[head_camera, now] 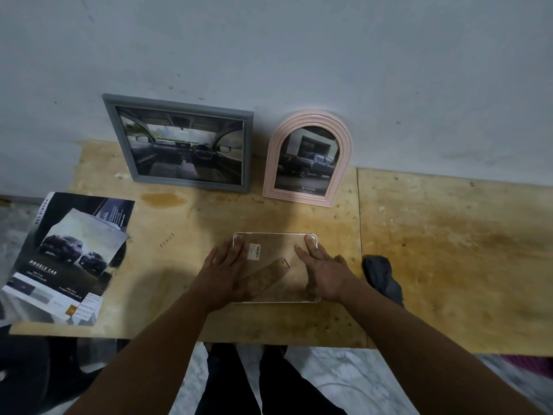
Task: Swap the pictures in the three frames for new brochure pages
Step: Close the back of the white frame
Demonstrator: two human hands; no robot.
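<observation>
A plywood table (419, 250) runs along a pale wall (299, 55), made of two boards that meet in a seam at about 2 o'clock from the hands.

Three frames are in view. The grey frame (179, 142), the largest, leans against the wall at 11 o'clock and shows a car interior. The pink frame (308, 158), arched, stands just beside it at 12 o'clock and shows a pickup with a Toyota line below. The third frame (275, 266) lies face down at the table's middle, its mottled brown back up, with a small white label (253, 251) and an easel strut (263, 275) lying slantwise across it.

Both hands rest flat on that back, fingers straight and spread, gripping nothing. The left hand (224, 275) covers the frame's 9 o'clock edge and its lower left corner; its fingertips reach toward the label. The right hand (321, 269) lies over the 3 o'clock edge, fingertips near the upper right corner. The frame thus sits between and beneath the two palms, with the strut in the gap between them.

At 9 o'clock, well apart from the hands, lies a brochure (74, 253) with one loose page (89, 244) on top, showing two dark pickups and the words "Double Cab". The brochure overhangs the table's left edge.

One dark cloth (381, 274) lies crumpled at 3 o'clock, just beside the right wrist.
</observation>
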